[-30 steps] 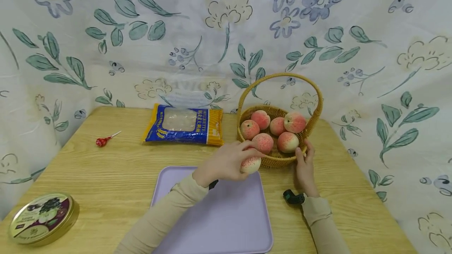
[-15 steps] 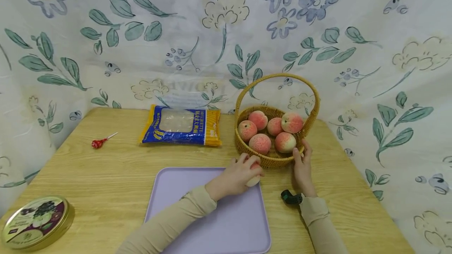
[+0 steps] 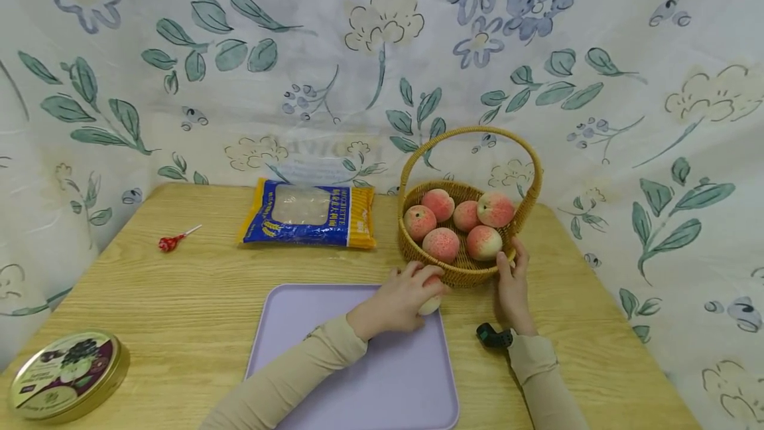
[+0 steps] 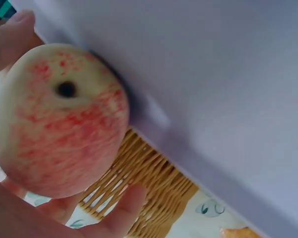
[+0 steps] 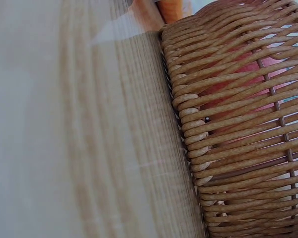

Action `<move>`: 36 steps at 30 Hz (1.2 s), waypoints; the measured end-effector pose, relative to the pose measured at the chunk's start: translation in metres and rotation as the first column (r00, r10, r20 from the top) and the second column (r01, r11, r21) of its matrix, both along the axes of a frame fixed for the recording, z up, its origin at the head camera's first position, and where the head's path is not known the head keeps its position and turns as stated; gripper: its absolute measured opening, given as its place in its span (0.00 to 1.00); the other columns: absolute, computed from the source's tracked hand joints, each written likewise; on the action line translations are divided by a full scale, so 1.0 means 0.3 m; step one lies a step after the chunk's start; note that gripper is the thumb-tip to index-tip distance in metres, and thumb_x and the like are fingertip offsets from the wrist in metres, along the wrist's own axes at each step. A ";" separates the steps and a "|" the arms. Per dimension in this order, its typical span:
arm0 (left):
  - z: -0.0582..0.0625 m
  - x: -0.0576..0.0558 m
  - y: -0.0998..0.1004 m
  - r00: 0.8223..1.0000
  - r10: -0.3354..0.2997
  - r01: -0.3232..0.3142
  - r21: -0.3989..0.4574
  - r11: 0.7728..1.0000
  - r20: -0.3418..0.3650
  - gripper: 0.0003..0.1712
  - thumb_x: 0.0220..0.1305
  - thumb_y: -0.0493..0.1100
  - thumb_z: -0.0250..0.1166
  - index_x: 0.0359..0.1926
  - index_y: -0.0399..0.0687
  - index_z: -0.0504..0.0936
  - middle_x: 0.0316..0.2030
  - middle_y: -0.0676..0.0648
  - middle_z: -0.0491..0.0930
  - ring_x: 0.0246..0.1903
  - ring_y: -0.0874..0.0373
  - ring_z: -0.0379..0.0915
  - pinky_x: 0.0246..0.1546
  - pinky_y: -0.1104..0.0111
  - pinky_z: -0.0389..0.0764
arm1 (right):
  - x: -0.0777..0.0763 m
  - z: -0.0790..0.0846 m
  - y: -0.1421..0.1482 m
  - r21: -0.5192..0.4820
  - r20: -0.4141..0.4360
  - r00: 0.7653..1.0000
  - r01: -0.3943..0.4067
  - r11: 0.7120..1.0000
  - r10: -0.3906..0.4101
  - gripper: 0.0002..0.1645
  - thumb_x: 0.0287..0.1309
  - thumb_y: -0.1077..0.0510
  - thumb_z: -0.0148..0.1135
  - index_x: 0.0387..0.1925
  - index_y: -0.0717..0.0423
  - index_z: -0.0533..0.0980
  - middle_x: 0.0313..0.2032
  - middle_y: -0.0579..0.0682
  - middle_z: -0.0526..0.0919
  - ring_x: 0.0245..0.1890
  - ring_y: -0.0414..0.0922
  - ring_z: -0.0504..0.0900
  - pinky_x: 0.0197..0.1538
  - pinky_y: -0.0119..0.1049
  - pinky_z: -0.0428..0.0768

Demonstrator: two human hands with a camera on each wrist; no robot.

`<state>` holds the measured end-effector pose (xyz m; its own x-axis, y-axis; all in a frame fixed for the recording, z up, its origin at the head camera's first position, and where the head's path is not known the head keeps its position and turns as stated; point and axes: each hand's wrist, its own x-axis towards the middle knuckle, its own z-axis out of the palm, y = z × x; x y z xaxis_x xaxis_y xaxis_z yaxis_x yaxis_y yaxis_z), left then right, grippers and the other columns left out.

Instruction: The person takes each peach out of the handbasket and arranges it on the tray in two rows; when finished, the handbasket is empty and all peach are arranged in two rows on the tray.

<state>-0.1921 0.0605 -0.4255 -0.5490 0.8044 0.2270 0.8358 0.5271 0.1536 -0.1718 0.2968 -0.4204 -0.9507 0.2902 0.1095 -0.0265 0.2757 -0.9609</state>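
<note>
My left hand (image 3: 396, 300) grips a pale peach (image 3: 429, 305) with red speckles at the far right corner of the lilac tray (image 3: 370, 377). In the left wrist view, the peach (image 4: 64, 129) sits against the tray, its dark stem hole showing, with fingers curled round its side. My right hand (image 3: 514, 287) holds the near right rim of the wicker basket (image 3: 462, 277), thumb and fingers at the rim. Several pink peaches (image 3: 441, 245) lie inside the basket. In the right wrist view, the basket's woven side (image 5: 243, 134) fills the right; no fingers show there.
A blue and yellow pasta bag (image 3: 307, 213) lies at the back of the wooden table (image 3: 197, 310). A red lollipop (image 3: 172, 242) is left of it, and a round tin (image 3: 68, 373) stands at the front left. Floral cloth (image 3: 310, 52) hangs behind.
My left hand has lowered the peach from beside the basket's rim to the tray's far right corner, hardly moving in the last half second. The right hand stays on the basket.
</note>
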 end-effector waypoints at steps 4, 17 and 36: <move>0.026 0.009 0.004 1.000 -0.004 0.004 0.002 1.000 -0.004 0.40 0.47 0.51 0.76 0.63 0.70 0.70 0.68 0.54 0.63 0.64 0.50 0.59 0.52 0.47 0.71 | -0.002 -0.010 0.018 -0.018 -0.006 1.000 0.007 1.000 -0.007 0.36 0.75 0.52 0.39 0.75 0.53 0.39 0.76 0.60 0.39 0.75 0.59 0.45 0.74 0.55 0.49; 0.150 0.000 0.021 1.000 -0.018 0.019 0.116 0.993 -0.012 0.39 0.51 0.55 0.73 0.65 0.67 0.70 0.65 0.51 0.67 0.64 0.47 0.62 0.49 0.52 0.72 | -0.047 -0.109 0.075 -0.012 -0.049 0.999 0.020 1.000 -0.021 0.36 0.75 0.46 0.38 0.75 0.44 0.39 0.76 0.56 0.41 0.74 0.58 0.50 0.71 0.54 0.54; 0.363 -0.140 0.153 0.979 -0.044 0.016 0.139 0.990 0.200 0.44 0.56 0.61 0.69 0.71 0.60 0.63 0.71 0.48 0.60 0.65 0.48 0.65 0.51 0.56 0.78 | -0.041 -0.078 0.050 -0.058 -0.063 0.998 -0.023 0.998 0.019 0.35 0.75 0.51 0.39 0.75 0.51 0.39 0.76 0.56 0.39 0.73 0.60 0.51 0.70 0.54 0.55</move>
<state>-0.2341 0.1063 -0.3166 -0.5710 0.7903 0.2223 0.7952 0.4651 0.3890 -0.1842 0.3117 -0.4438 -0.9484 0.2781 0.1523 -0.0922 0.2177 -0.9716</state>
